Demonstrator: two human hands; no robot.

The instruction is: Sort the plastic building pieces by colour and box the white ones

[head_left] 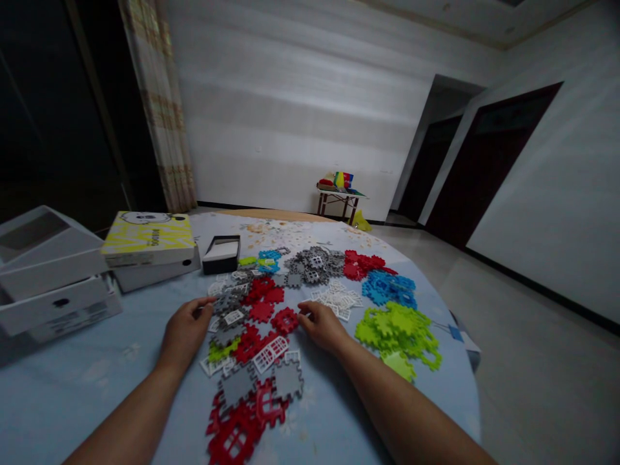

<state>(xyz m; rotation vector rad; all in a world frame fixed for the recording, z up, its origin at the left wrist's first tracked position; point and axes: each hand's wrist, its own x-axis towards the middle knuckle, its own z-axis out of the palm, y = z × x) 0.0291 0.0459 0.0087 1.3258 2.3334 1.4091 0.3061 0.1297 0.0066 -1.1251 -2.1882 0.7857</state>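
Note:
My right hand (323, 326) pinches the right edge of a red notched building tile (285, 320), which lies on the near side of the mixed pile. On the pile's left side, my left hand (186, 330) has its fingers curled together beside the grey notched tiles (227, 334); what they hold, if anything, is hidden. Between and below the hands lie more red tiles (235, 439), grey square tiles (238, 384) and a white window-frame piece (270, 354), loosely overlapping.
Sorted heaps lie to the right and back: green tiles (400, 329), blue tiles (390, 288), red tiles (363, 265), grey tiles (317, 263) and white pieces (338, 298). A small black box (221, 263), a yellow box (150, 239) and white boxes (58, 303) stand left.

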